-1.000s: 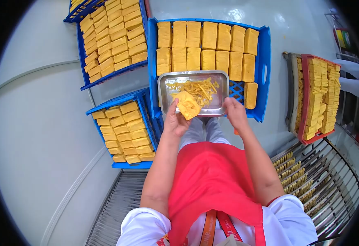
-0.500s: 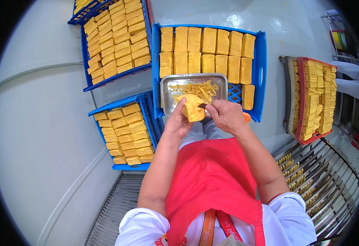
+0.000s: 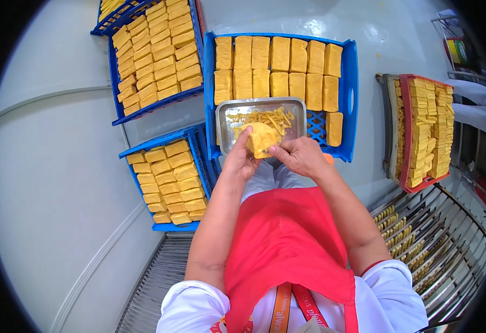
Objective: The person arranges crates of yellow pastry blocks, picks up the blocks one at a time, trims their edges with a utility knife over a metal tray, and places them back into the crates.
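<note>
My left hand (image 3: pixel 242 156) grips a yellow block (image 3: pixel 261 139) over the front edge of a metal tray (image 3: pixel 220 125). Yellow strips and scraps (image 3: pixel 276 117) lie in that tray. My right hand (image 3: pixel 303 156) is closed around an orange-handled knife (image 3: pixel 328 159), whose blade is mostly hidden; its fingertips are at the block's lower right side. The tray rests on a blue crate (image 3: pixel 351 100) that holds rows of yellow blocks (image 3: pixel 280 54).
At the left are two blue crates of yellow blocks (image 3: pixel 162 50) (image 3: pixel 170 180). A red crate (image 3: pixel 405 133) of stacked yellow pieces stands at the right, above metal racks (image 3: pixel 420 238). Part of another person's white clothing (image 3: pixel 476 105) shows at the far right.
My right hand has come from the tray's right edge to the block with the knife. Since half a second ago, the blade has become mostly hidden at the block.
</note>
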The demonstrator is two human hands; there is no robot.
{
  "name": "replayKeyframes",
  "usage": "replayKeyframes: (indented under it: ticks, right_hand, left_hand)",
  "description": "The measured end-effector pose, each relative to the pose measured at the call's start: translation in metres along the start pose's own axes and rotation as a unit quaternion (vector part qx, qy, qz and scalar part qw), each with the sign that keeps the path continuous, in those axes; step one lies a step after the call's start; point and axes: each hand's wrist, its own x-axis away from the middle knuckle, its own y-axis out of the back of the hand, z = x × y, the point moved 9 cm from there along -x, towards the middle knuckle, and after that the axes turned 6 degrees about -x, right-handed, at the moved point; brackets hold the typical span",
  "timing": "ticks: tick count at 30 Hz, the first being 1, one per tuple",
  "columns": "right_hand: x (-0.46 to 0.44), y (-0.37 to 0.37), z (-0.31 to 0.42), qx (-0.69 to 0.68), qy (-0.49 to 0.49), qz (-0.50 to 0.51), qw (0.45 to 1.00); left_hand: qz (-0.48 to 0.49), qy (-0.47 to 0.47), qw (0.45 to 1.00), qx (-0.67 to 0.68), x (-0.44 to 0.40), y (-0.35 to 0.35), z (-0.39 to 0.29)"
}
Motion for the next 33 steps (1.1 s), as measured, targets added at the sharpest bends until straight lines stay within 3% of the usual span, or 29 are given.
replayKeyframes:
  ticks: [1, 3, 7, 9, 11, 14, 16, 23, 25, 33]
  right_hand:
    - [0.000, -0.002, -0.005, 0.000, 0.000, -0.001, 1.000]
    - [-0.002, -0.003, -0.023, -0.128, -0.037, -0.020, 0.991]
    - [-0.006, 0.009, -0.040, -0.020, -0.069, -0.096, 0.993]
    - [-0.013, 0.008, -0.053, -0.038, -0.087, -0.126, 0.988]
    - [-0.014, 0.003, -0.053, -0.049, -0.084, -0.106, 0.990]
    - [-0.010, 0.000, -0.039, -0.051, -0.072, -0.080, 0.993]
    - [-0.009, 0.000, -0.026, -0.044, -0.058, -0.072, 0.995]
    - [-0.012, 0.010, -0.009, 0.038, -0.030, -0.056, 0.997]
    - [-0.012, 0.010, -0.008, 0.045, -0.021, -0.050, 0.997]
    - [-0.017, -0.006, -0.015, 0.045, -0.031, 0.027, 0.998]
  left_hand:
    - [0.000, 0.000, 1.000, -0.001, -0.003, 0.003, -0.001]
    - [0.013, 0.005, 0.999, 0.044, -0.009, 0.008, -0.002]
    - [0.022, -0.077, 0.995, -0.054, -0.013, 0.025, -0.013]
    - [-0.076, -0.270, 0.919, -0.277, -0.002, 0.032, -0.045]
    - [-0.073, -0.255, 0.928, -0.262, -0.001, 0.034, -0.043]
    - [-0.082, -0.274, 0.902, -0.323, 0.002, 0.027, -0.037]
    - [-0.067, -0.356, 0.857, -0.366, 0.006, 0.019, -0.039]
    - [-0.049, -0.356, 0.831, -0.425, 0.017, 0.007, -0.031]
    - [-0.031, -0.398, 0.812, -0.426, 0.022, 0.001, -0.034]
    - [-0.073, -0.450, 0.768, -0.450, 0.032, -0.005, -0.043]
